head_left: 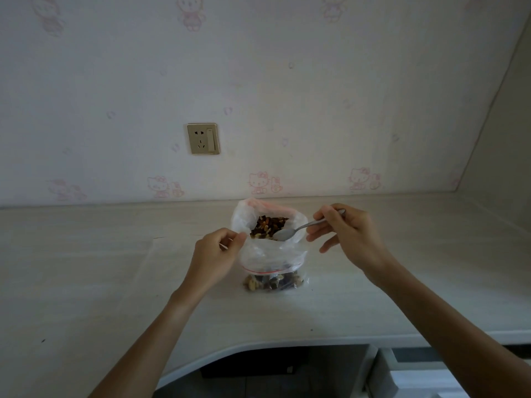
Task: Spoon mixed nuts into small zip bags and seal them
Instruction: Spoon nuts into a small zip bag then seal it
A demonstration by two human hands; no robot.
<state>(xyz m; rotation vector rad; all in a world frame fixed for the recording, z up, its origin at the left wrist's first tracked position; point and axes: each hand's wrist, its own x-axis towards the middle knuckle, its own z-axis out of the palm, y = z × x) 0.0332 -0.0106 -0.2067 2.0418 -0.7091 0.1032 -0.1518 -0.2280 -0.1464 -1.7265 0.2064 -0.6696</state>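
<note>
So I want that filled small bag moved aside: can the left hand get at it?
Probably yes, once it lets go: the left hand pinches the big bag, and the small zip bag lies uncovered just beside it.

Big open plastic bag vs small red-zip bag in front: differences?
The large open plastic bag of nuts stands upright with its mouth open; the small clear red-zip bag lies flat, apparently zipped. The large one is bigger and fuller. Both are plastic, hold mixed nuts and sit on the pale countertop.
</note>
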